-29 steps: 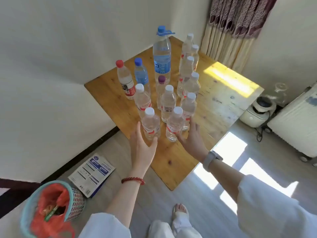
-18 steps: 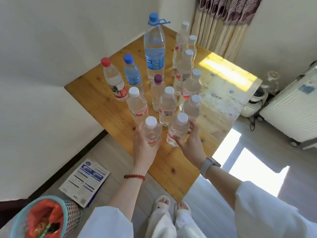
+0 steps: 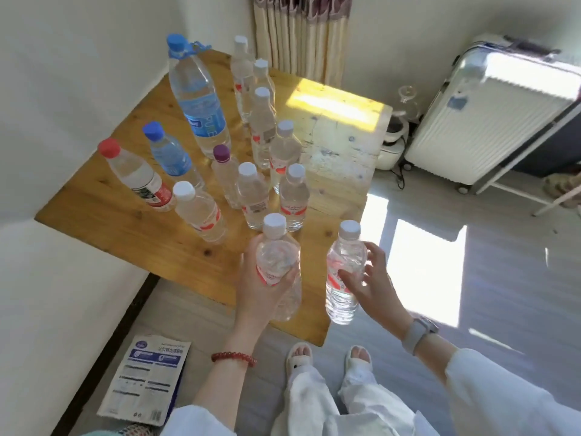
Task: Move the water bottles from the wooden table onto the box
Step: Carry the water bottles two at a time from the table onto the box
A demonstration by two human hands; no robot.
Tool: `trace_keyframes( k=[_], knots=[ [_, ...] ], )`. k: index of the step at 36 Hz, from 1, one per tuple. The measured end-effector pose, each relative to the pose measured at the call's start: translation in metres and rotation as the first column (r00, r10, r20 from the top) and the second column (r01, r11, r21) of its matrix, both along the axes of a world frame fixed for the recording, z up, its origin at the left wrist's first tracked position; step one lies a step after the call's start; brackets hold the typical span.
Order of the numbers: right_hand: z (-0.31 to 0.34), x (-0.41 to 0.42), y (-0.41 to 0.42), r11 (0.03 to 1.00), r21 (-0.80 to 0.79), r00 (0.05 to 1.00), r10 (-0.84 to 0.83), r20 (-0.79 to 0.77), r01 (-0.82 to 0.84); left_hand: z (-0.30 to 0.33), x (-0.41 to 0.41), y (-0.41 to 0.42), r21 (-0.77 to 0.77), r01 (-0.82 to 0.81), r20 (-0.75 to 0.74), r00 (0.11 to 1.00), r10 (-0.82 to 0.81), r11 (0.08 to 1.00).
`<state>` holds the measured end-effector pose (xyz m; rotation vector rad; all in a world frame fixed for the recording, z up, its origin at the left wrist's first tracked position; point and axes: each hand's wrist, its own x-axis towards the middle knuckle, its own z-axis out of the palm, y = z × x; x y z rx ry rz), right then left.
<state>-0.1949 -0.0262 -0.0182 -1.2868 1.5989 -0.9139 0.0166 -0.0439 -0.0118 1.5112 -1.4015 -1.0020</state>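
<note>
My left hand [image 3: 261, 297] grips a small white-capped water bottle [image 3: 276, 259], lifted over the near corner of the wooden table [image 3: 125, 221]. My right hand [image 3: 374, 284] holds a second white-capped bottle [image 3: 344, 272], raised past the table's right edge above the floor. Several more bottles stand on the table: a large blue-capped one [image 3: 198, 99], a small blue one [image 3: 168, 152], a red-capped one [image 3: 135, 174], a purple-capped one [image 3: 224, 174] and several white-capped ones [image 3: 253, 193]. No box is in view.
A white suitcase [image 3: 490, 114] stands at the right against the wall. A white appliance [image 3: 393, 146] with a cord sits on the floor beside the table. A flat printed package [image 3: 147, 376] lies on the floor at the lower left. My feet [image 3: 330, 357] are below the table corner.
Both hands closed on the two nearest bottles and lifted them off the table toward me; the right bottle has moved out to the right. The view has swung rightward.
</note>
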Motion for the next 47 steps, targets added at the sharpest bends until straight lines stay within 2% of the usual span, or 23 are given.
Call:
trace_keyframes(
  k=[6, 11, 16, 29, 38, 47],
  knots=[
    [0.017, -0.082, 0.036, 0.977, -0.004, 0.977, -0.213, 0.017, 0.213, 0.012, -0.096, -0.014, 0.081, 0.331, -0.015, 0.944, -0.331, 0.940],
    [0.026, -0.169, 0.069, 0.916, 0.017, 0.916, -0.401, -0.017, 0.402, 0.019, -0.210, -0.020, 0.082, 0.555, 0.022, 0.830, -0.558, 0.828],
    [0.031, -0.274, 0.110, 0.816, -0.007, 0.806, -0.573, -0.151, 0.578, 0.025, -0.343, -0.011, 0.039, 0.705, 0.099, 0.702, -0.705, 0.708],
    [0.041, -0.548, 0.234, 0.516, -0.026, 0.488, -0.823, -0.290, 0.856, 0.027, -0.669, 0.067, 0.032, 0.891, 0.099, 0.449, -0.888, 0.454],
    [0.028, -0.707, 0.265, 0.339, -0.039, 0.321, -0.917, -0.237, 0.940, 0.013, -0.872, 0.072, 0.039, 0.940, 0.137, 0.330, -0.934, 0.338],
    [0.033, -0.921, 0.273, 0.131, -0.063, 0.118, -0.979, -0.167, 0.989, 0.016, -1.131, 0.072, -0.007, 0.993, 0.159, 0.115, -0.981, 0.116]
  ],
)
